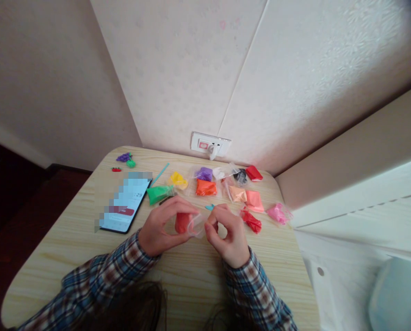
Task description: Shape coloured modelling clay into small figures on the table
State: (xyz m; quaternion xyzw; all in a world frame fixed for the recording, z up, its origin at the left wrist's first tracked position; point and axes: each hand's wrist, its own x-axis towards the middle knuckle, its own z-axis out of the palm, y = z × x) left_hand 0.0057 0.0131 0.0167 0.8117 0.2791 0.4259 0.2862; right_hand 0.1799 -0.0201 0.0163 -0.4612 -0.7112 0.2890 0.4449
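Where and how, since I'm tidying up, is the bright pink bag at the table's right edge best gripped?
Probably across its bulging middle, from the near side: the bright pink bag looks fullest there, while loose plastic trails rightward and the red bag lies to its left.

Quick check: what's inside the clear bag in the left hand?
Inside the clear bag a coral-red lump shows. The left hand covers some of its edges, so its full shape and anything behind it can't be seen.
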